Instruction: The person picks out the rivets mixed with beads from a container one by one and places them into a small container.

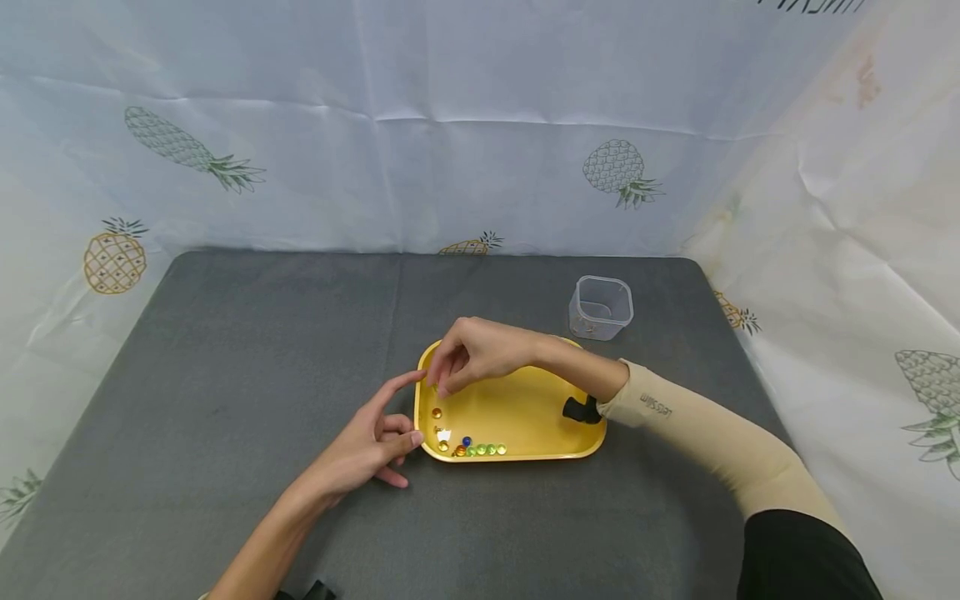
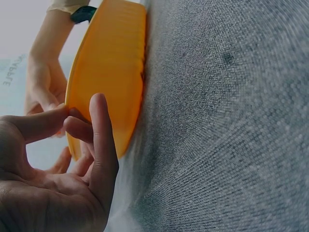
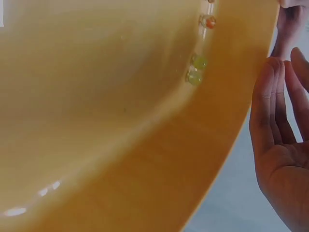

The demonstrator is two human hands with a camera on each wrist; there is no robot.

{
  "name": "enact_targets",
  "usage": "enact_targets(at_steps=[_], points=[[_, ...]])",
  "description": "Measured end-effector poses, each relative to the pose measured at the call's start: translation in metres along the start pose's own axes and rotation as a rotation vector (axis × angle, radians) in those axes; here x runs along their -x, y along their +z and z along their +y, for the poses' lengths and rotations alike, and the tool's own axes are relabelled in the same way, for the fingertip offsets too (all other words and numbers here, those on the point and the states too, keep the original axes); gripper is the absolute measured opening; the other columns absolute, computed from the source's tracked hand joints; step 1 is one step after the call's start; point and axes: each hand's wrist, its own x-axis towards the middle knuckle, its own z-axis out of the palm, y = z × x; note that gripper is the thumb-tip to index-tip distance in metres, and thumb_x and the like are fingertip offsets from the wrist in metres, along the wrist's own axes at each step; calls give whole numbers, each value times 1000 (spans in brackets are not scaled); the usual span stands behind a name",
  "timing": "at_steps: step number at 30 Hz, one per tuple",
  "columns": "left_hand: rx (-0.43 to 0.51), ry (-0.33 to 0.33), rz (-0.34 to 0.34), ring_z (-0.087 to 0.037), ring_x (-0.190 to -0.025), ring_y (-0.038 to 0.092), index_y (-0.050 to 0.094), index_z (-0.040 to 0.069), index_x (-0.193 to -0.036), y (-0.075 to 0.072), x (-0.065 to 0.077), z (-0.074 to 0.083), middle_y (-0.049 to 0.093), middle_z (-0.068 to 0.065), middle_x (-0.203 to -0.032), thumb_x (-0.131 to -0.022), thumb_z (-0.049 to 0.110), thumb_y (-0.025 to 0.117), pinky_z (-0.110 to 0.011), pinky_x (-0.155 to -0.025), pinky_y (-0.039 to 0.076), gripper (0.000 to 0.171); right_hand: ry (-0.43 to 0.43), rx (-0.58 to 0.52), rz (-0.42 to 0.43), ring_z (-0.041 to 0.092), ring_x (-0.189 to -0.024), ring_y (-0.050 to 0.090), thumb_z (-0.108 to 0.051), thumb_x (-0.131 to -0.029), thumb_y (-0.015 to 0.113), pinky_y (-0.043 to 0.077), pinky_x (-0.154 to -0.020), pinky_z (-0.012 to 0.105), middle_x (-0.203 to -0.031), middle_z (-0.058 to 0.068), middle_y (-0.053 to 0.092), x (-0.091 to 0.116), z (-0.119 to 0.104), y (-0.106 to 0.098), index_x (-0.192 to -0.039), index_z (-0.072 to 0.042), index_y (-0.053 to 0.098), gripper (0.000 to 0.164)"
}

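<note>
A yellow tray (image 1: 525,400) holds a line of small glass marbles: amber ones (image 1: 437,412) along its left side, a blue one (image 1: 467,442) and green ones (image 1: 491,450) by the near edge. My left hand (image 1: 367,446) is at the tray's left end, index fingertip and thumb at the rim, other fingers loosely bent outside. Over the tray's left part my right hand (image 1: 483,354) points its fingers downward. Beneath those fingers, green marbles (image 3: 197,70) lie against the tray wall in the right wrist view. I see nothing between the fingers; part of the fingertips is hidden.
A clear plastic tub (image 1: 600,308) stands behind the tray's right end. The grey tabletop (image 1: 262,375) lies all around the tray. A pineapple-printed cloth (image 1: 487,167) hangs along the back and sides. A black strap (image 1: 581,410) is on my right wrist.
</note>
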Motion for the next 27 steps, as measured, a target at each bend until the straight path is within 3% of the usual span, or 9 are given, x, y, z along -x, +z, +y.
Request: enact_targets(at_steps=[12,19,27], points=[[7,12,-5,-13,-72,54,22,30,-171,-1,0,-1,57,-3,-88,-108,17,68,-48,-64,69,79,-22,-38,-104,4,-85,75,-8,-96,83,66,-83,25,-98,10,82,-12,9,13,-113,-1,81,18],[6,22,-4,-12,-72,54,22,31,-171,0,0,-1,57,-3,-87,-108,15,67,-48,-63,69,78,11,-57,-169,6,-86,76,-1,-96,80,66,-85,25,-100,15,83,-18,13,21,-112,3,81,17],[10,18,-4,-12,-72,54,22,31,-171,0,0,-2,57,-2,-88,-108,13,67,-46,-63,69,79,77,12,-209,1,-86,75,1,-95,80,63,-83,18,-101,13,84,-20,16,33,-111,2,83,16]])
